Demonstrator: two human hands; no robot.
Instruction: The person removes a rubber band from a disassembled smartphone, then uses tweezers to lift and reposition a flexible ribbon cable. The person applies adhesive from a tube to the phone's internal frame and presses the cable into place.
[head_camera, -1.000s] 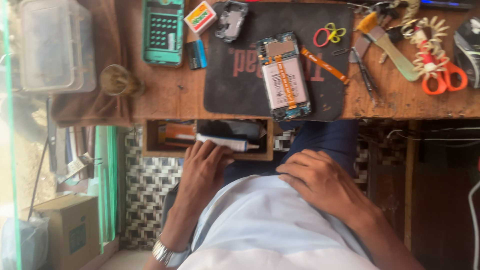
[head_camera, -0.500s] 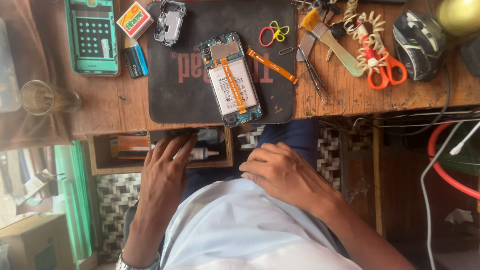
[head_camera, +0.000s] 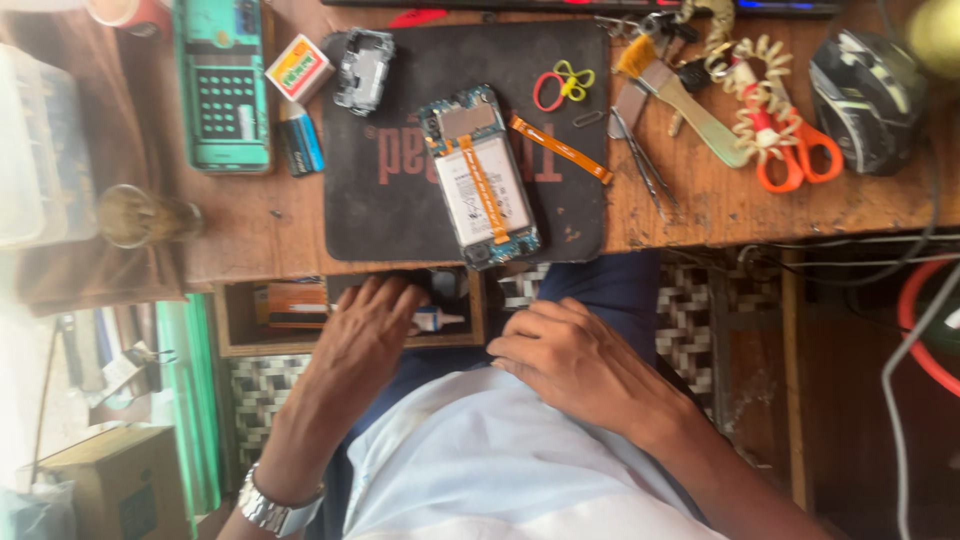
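Wooden drawer (head_camera: 245, 318) stands open under the desk edge, and the left hand (head_camera: 365, 330) reaches in, fingers spread over a small white tube (head_camera: 437, 320) (grip unclear). Well apart at three o'clock, the right hand (head_camera: 575, 360) rests loosely curled, empty, on the lap; the opened phone (head_camera: 480, 180) lies at twelve o'clock.

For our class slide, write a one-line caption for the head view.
Left hand reaches into a wooden drawer under the desk; right hand rests on the lap; opened phone lies on a black mat.
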